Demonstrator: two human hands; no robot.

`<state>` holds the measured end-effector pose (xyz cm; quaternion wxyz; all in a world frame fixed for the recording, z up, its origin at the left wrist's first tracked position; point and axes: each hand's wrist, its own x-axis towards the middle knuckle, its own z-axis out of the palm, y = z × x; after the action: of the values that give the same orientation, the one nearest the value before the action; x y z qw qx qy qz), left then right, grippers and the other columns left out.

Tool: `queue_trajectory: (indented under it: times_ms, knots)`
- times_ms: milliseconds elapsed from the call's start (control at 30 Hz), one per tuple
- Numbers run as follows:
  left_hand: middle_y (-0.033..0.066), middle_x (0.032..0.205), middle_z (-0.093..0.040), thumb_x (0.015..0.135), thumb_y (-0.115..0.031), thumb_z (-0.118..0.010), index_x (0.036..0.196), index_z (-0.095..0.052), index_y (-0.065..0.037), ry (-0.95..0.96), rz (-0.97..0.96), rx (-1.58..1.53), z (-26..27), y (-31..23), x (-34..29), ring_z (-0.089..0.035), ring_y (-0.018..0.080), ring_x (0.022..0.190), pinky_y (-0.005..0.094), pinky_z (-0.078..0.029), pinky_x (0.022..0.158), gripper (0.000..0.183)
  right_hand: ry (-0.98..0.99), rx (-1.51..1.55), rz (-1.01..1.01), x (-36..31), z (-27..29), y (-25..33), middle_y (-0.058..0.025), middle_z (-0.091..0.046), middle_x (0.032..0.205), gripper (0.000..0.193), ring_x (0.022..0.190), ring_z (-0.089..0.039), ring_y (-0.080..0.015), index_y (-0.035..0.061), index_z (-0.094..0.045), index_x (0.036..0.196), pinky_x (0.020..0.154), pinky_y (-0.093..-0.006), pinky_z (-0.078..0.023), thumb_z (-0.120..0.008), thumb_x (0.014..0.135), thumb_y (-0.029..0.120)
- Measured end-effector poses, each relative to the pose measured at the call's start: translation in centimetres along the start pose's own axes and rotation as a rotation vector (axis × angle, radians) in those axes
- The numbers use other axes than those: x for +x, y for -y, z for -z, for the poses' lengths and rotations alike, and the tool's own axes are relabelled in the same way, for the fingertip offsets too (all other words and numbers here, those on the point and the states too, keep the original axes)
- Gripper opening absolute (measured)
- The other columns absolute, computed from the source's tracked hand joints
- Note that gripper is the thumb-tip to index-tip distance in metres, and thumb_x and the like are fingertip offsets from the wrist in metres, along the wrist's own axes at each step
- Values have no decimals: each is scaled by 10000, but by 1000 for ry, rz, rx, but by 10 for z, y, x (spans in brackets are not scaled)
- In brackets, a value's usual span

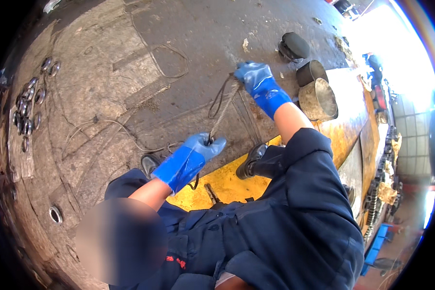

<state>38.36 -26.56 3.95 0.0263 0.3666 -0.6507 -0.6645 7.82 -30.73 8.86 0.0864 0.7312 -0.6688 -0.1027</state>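
Note:
My left hand [194,153], in a blue rubber glove, is closed on a dark greyish rope [223,112]. Farther forward and to the right, my right hand [256,79], gloved the same way, grips the rope's other stretch. Between the two hands the rope runs slantwise, with a thin loop hanging beside it. A thinner cord [125,128] trails over the floor from near my left hand toward the left. The rope inside each fist is hidden by the gloves.
Many metal rings [28,104] lie on brown sheeting [96,63] at left, with a single ring [55,214] nearer. Right of my right hand are two short cylinders, one dark [310,72] and one tan [319,99], and a black rounded object [294,47]. Yellow plate [232,181] lies by my boots.

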Motion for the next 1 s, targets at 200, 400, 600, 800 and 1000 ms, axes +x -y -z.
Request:
queue_trajectory:
  times_ms: [200,400,600,800,1000]
  knots:
    - [61,590,-491,924,-450,-673,776,-619,-16,52,-57,163,2,-30,-18,-404,156,589,387,-382,562,461,209,89,-171,-8,-31,-38,-29,-628,1258,350,1183,-613,-309,192,-688,1105,898,-435,-567,-627,789,54]
    - [45,639,-585,956,-376,-649,793,-642,-25,122,15,11,-3,16,14,-494,134,592,349,-425,562,387,245,126,-302,-8,-40,-46,-52,-692,1182,244,1098,-676,-311,215,-718,1073,872,-443,-573,-622,867,127]
    - [32,759,-664,993,-389,-593,953,-655,-27,125,-74,-180,-3,-3,45,-639,119,686,281,-523,637,369,56,-15,-281,-21,8,-23,-69,-683,1095,229,1042,-683,-324,188,-711,1036,799,-464,-580,-630,842,98]
    - [27,770,-635,1002,-371,-583,1089,-651,-53,-5,-148,-317,-14,2,53,-587,107,674,284,-484,603,337,-49,38,-335,-18,41,11,-84,-650,1114,297,1073,-659,-336,173,-665,1091,813,-467,-574,-641,815,65]
    - [-22,640,-551,1028,-348,-523,1123,-672,-119,-83,-145,-188,-15,-7,59,-483,88,529,267,-393,486,290,-185,116,-98,-37,29,60,-106,-630,1110,156,953,-696,-349,203,-677,1000,656,-483,-576,-634,852,181]
